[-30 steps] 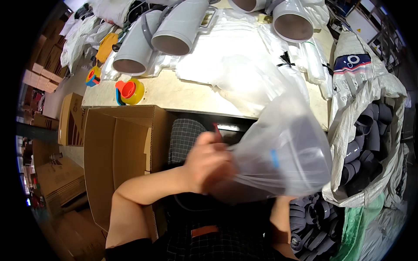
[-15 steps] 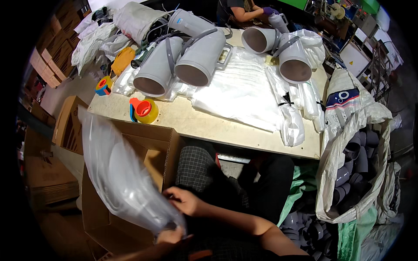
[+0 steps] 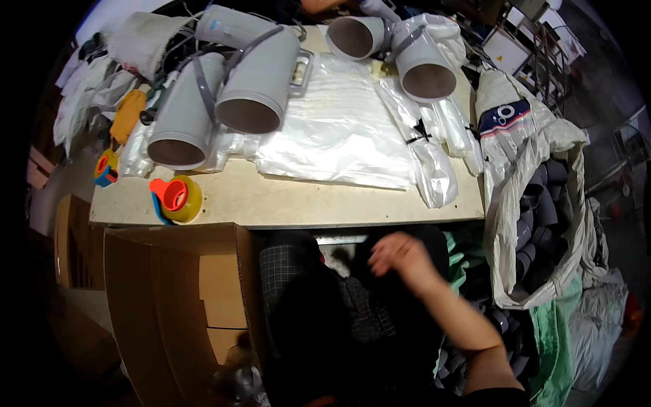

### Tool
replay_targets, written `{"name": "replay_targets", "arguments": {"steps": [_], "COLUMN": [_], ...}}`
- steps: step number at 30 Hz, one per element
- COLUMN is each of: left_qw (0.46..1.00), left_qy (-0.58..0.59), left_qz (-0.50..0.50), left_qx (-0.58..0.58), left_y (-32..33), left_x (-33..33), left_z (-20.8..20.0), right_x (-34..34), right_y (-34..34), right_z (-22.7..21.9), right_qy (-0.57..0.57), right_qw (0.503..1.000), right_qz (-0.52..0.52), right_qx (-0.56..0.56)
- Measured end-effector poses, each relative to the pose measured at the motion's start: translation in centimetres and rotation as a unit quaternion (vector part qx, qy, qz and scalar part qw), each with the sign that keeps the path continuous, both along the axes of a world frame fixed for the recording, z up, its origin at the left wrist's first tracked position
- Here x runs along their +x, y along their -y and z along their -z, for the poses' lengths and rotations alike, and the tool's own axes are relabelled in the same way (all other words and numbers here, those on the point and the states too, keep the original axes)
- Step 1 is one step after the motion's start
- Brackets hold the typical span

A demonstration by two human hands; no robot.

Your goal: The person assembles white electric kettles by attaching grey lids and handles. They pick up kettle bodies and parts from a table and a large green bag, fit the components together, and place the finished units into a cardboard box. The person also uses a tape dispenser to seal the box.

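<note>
Hovering empty below the counter [image 3: 285, 203], right hand [image 3: 400, 258] seems between bags; left unseen; next likely reaching for plastic bags [image 3: 332, 136].

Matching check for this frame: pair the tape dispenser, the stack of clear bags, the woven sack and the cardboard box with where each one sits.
1 tape dispenser
2 stack of clear bags
3 woven sack
4 cardboard box

a beside the table's right end
b below the table's left front edge
c on the table's front left corner
d spread flat mid-table

Pairs: 1-c, 2-d, 3-a, 4-b
</note>
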State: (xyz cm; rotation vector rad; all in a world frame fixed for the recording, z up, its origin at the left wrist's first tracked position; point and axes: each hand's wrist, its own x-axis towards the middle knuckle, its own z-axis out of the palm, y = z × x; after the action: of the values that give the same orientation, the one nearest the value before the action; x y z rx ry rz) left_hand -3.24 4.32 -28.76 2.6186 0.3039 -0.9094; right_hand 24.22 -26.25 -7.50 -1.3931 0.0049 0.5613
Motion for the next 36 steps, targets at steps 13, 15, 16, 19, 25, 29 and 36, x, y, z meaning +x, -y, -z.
{"name": "replay_targets", "arguments": {"steps": [13,15,16,19,25,29,36], "left_qw": [0.955,0.897,0.877,0.777,0.68,0.682,0.661], "left_qy": [-0.024,0.358,0.416,0.627,0.59,0.38,0.642], "left_qz": [-0.193,-0.235,-0.22,0.052,0.327,0.606,0.225], "left_qx": [0.226,0.111,0.102,-0.01,-0.288,-0.156,-0.317], "left_y": [-24.7,-19.1,-16.6,-8.5,8.8,11.5,17.6], "left_x": [-13.1,2.9,7.3,19.0,25.7,23.7,24.8], "left_z": [-4.5,-15.8,-20.6,-27.3,-29.6,-30.7,-33.3], "right_x": [42.7,38.9,35.5,23.9,5.4,-0.7,-2.0], "right_y": [-3.3,-2.7,-3.5,1.3,7.7,16.2,14.4], "right_z": [-8.8,-10.8,-10.0,-8.1,-15.4,-18.8,-15.2], "right_qy": [0.175,0.209,0.324,0.512,0.571,0.616,0.585], "right_qw": [0.866,0.84,0.834,0.765,0.76,0.719,0.771], "right_qz": [0.461,0.495,0.445,0.38,0.246,0.235,0.02], "right_qx": [0.085,-0.075,-0.052,-0.088,-0.189,-0.223,-0.252]}}
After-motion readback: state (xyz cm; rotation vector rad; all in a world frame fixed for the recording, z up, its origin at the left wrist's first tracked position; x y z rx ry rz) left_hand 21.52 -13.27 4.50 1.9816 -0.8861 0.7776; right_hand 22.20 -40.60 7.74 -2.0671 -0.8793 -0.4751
